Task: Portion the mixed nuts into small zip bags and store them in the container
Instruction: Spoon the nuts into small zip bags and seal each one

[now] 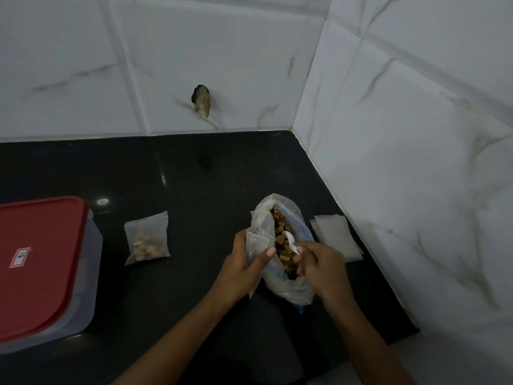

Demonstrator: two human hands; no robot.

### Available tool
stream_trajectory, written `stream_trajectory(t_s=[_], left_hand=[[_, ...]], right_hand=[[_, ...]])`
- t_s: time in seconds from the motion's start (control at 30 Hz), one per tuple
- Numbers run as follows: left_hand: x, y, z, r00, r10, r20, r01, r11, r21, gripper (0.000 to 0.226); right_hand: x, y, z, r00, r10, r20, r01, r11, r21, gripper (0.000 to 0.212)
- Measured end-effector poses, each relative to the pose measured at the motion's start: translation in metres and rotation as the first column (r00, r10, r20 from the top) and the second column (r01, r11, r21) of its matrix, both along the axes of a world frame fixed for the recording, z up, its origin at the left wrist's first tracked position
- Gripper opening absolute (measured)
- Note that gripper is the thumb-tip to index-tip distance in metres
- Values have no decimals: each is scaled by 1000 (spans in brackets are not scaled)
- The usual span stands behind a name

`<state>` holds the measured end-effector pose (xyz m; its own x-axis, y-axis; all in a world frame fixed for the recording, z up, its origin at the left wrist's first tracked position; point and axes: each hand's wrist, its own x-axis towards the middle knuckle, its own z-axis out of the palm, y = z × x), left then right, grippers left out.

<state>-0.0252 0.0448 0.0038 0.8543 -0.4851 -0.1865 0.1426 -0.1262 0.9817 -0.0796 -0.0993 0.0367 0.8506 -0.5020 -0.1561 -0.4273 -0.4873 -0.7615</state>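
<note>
both my forearms reach in from the bottom edge and angle toward each other. my left hand (244,263) is curled round a small zip bag (256,241), thumb laid across its front. my right hand (323,263) sits just beside it, knuckles up, fingers curled, pinching a white spoon (290,241).

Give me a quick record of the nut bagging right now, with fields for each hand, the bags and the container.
left hand: holds a small zip bag, apparently empty, at the big bag's mouth
right hand: holds a white spoon, its bowl among the mixed nuts
big bag: open, on the black counter
filled bag: one, lying flat between container and hands
spare bags: stacked right of the big bag, near the wall
container: far left, red lid on
</note>
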Motion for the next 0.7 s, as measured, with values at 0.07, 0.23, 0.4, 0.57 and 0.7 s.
stream_trajectory(t_s=[0.07, 0.23, 0.4, 0.57, 0.7], left_hand=[[0, -1, 0, 1000, -4, -24, 3, 999, -41, 54], [1, -3, 2, 998, -38, -53, 35, 998, -49, 47], [9, -4, 6, 996, -75, -51, 76, 997, 14, 50], [16, 3, 3, 997, -52, 63, 41, 985, 165, 77], [20, 5, 10, 971, -54, 234, -16, 957, 290, 76]], right_hand=[[1, -4, 1, 995, -92, -42, 98, 980, 173, 19], [1, -12, 6, 976, -200, -89, 219, 867, 448, 18], [1, -15, 11, 958, -266, -109, 282, 794, 539, 19], [-4, -17, 18, 961, -270, -66, 259, 783, 565, 23], [-5, -19, 23, 969, -244, -37, 220, 787, 577, 25]])
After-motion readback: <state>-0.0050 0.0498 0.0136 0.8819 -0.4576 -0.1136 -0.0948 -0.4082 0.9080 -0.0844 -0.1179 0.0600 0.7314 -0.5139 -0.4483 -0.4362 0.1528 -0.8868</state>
